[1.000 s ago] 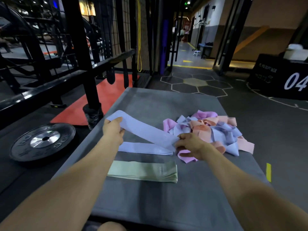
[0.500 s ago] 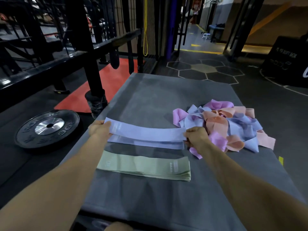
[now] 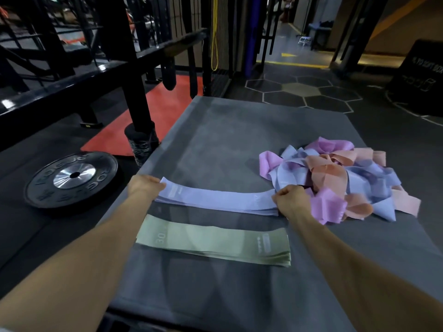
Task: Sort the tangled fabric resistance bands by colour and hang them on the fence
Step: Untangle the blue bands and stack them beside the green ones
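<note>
Since a second ago the lavender band (image 3: pixel 217 200) has come down from its slant in the air and now lies stretched flat between the two hands, on top of other lavender bands of the same length. The left hand (image 3: pixel 145 188) grips its left end with the fingers curled over the edge, and the right hand (image 3: pixel 290 198) pinches its right end, knuckles up; how far the thumbs reach under the fabric cannot be made out. Just nearer the person than both hands lies a stack of green bands (image 3: pixel 213 240), flat and parallel to the lavender one, apart from it by a strip of bare mat. Right beside the right hand, touching its far side, sits the tangled pile (image 3: pixel 340 180) of pink, peach and lavender bands. All of this rests on a grey mat (image 3: pixel 227 135) that runs away from the hands. Beyond the left hand, off the mat, a black weight plate (image 3: pixel 72 179) lies on the floor, and farther out the black fence rail (image 3: pixel 100 73) runs across above it.
</note>
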`<action>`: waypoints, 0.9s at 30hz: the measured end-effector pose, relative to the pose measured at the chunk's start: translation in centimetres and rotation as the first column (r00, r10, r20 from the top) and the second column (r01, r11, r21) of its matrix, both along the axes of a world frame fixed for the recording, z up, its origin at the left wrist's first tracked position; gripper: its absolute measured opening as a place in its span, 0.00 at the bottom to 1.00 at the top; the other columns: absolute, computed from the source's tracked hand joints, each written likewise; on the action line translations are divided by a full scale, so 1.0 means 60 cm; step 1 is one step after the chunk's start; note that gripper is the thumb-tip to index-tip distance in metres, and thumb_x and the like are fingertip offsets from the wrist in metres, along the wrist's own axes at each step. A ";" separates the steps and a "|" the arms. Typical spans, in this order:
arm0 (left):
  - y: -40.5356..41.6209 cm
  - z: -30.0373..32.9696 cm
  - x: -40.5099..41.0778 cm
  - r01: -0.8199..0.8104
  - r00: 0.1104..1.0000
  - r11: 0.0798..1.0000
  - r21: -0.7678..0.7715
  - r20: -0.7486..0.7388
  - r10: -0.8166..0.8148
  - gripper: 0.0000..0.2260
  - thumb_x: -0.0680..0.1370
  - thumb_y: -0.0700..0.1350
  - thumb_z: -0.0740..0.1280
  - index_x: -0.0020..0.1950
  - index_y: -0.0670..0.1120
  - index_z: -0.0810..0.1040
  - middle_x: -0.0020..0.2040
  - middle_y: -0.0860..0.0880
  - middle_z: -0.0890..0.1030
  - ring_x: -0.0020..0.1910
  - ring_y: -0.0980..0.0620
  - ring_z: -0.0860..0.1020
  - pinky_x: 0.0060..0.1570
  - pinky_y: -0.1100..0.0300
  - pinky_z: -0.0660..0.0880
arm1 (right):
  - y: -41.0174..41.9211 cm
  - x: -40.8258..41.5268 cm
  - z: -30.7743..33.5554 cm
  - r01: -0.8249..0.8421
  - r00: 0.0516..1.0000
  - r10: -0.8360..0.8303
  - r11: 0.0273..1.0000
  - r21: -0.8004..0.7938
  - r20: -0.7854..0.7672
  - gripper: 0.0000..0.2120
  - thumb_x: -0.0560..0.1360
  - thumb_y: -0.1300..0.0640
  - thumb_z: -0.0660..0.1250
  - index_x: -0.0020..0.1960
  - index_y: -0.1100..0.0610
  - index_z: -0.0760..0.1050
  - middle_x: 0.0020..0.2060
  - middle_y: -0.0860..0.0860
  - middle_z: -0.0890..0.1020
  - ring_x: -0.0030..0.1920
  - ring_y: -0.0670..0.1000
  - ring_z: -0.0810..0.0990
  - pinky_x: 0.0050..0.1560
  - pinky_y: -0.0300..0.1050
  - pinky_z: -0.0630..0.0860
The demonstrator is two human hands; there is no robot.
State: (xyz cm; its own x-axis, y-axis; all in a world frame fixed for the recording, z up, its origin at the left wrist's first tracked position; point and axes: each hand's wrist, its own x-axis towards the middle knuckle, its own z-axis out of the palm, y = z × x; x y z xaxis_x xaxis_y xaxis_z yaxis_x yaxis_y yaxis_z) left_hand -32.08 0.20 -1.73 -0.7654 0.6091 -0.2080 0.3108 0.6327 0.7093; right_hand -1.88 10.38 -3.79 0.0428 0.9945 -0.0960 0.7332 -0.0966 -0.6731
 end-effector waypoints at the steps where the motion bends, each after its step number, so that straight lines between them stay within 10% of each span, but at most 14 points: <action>1: 0.000 0.000 0.000 0.001 1.000 1.000 -0.013 -0.029 -0.001 0.13 0.76 0.44 0.67 0.57 0.38 0.80 0.55 0.39 0.81 0.55 0.41 0.79 0.57 0.55 0.74 | -0.001 -0.001 -0.001 0.009 1.000 -0.009 1.000 0.000 0.005 0.06 0.73 0.61 0.65 0.46 0.61 0.80 0.46 0.57 0.83 0.50 0.59 0.79 0.47 0.43 0.73; 10: 0.008 -0.017 -0.007 0.004 0.999 1.000 -0.014 -0.047 -0.005 0.16 0.73 0.38 0.70 0.29 0.46 0.67 0.31 0.46 0.71 0.42 0.48 0.71 0.39 0.63 0.67 | -0.008 -0.007 -0.003 -0.004 0.998 0.001 0.999 0.036 0.066 0.10 0.75 0.62 0.61 0.52 0.65 0.77 0.49 0.60 0.82 0.52 0.60 0.78 0.44 0.42 0.69; 17: 0.012 -0.023 -0.005 0.039 0.989 0.997 -0.065 -0.138 -0.048 0.05 0.73 0.36 0.69 0.48 0.38 0.80 0.50 0.38 0.81 0.48 0.43 0.78 0.48 0.56 0.71 | -0.017 -0.009 -0.006 -0.017 0.991 0.011 0.999 0.049 0.133 0.11 0.76 0.61 0.61 0.54 0.66 0.76 0.52 0.62 0.81 0.54 0.62 0.78 0.48 0.44 0.72; 27: 0.015 -0.027 -0.001 0.083 0.945 0.991 -0.109 -0.307 -0.113 0.13 0.74 0.35 0.63 0.34 0.51 0.73 0.53 0.40 0.80 0.53 0.39 0.77 0.50 0.52 0.74 | -0.022 -0.007 -0.015 -0.102 0.983 0.087 0.991 0.082 0.163 0.11 0.74 0.68 0.58 0.50 0.61 0.77 0.51 0.58 0.80 0.50 0.58 0.78 0.44 0.41 0.69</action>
State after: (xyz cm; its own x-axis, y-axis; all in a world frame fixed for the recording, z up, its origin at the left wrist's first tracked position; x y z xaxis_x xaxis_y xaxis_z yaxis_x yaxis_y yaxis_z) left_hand -32.13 1.11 -3.36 -0.7386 0.6735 -0.0279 0.5705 0.6467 0.5063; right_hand -2.30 9.07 -4.69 -0.0443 0.9990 -0.0055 0.8341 0.0340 -0.5505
